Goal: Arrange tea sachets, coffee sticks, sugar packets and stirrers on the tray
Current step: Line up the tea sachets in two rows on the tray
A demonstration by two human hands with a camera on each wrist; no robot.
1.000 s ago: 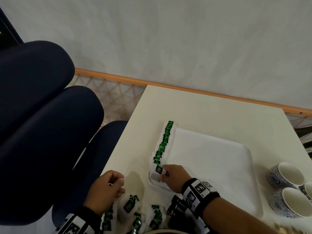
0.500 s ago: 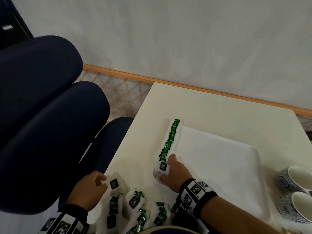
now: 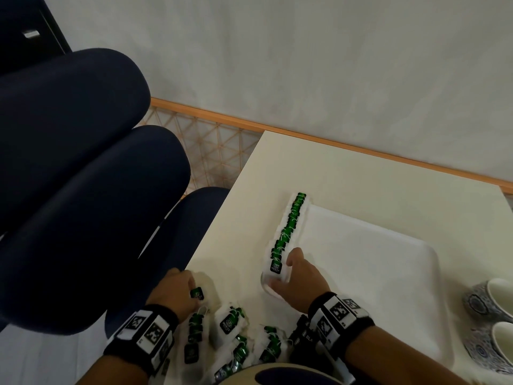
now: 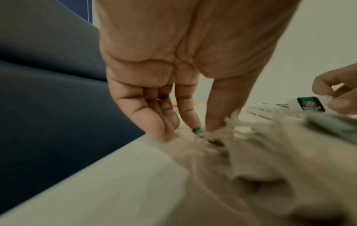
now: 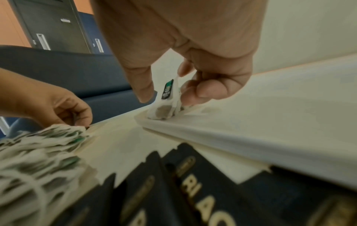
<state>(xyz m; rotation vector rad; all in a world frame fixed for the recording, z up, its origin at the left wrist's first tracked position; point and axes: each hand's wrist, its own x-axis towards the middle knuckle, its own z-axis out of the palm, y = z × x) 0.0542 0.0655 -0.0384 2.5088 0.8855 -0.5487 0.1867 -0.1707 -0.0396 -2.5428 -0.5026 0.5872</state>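
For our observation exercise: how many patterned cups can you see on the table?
2. One patterned cup stands at the table's right edge beside the white tray; the second cup sits just nearer the person, cut off by the frame. More may lie outside the view.

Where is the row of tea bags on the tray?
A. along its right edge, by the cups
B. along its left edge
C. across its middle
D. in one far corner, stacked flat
B: the tea bags stand in a line along the left edge of the tray.
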